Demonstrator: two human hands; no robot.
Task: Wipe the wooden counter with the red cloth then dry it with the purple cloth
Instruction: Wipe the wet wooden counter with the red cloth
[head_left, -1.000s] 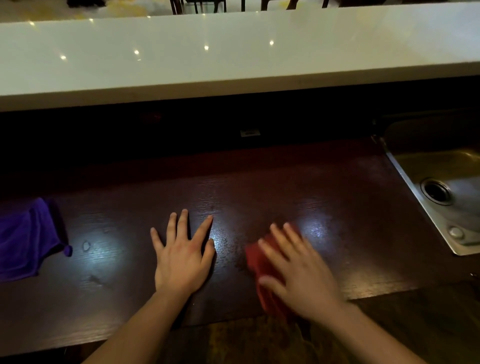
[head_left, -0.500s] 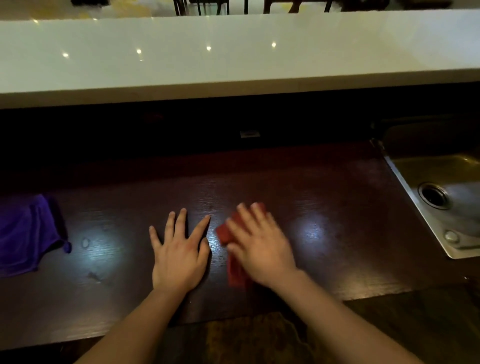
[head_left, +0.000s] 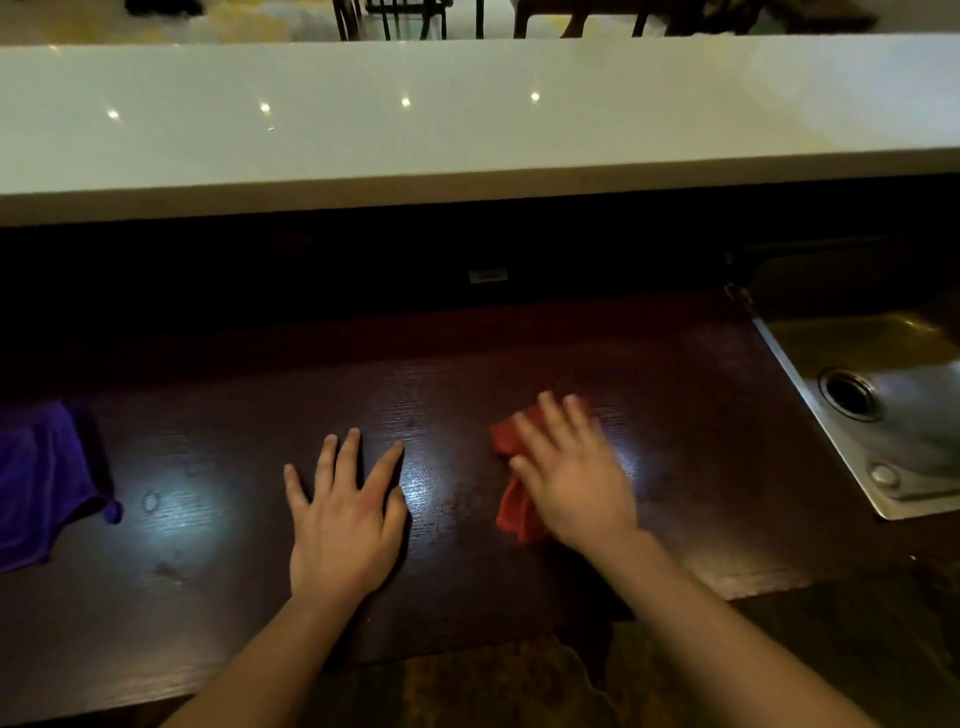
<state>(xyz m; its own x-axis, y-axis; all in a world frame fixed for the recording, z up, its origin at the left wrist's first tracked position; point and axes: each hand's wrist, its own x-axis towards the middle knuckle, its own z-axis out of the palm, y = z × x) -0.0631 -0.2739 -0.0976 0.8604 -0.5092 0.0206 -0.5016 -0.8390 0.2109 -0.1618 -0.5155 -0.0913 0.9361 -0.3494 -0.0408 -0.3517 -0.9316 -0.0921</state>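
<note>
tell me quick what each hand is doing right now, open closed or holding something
Left hand: open, flat on the wooden counter, holding nothing.
Right hand: open, fingers spread, pressing down on the red cloth.

My right hand (head_left: 571, 483) has swept the red cloth (head_left: 514, 499) rightward again, away from my left fingers (head_left: 353, 457); half a second ago it lay almost against them.
</note>
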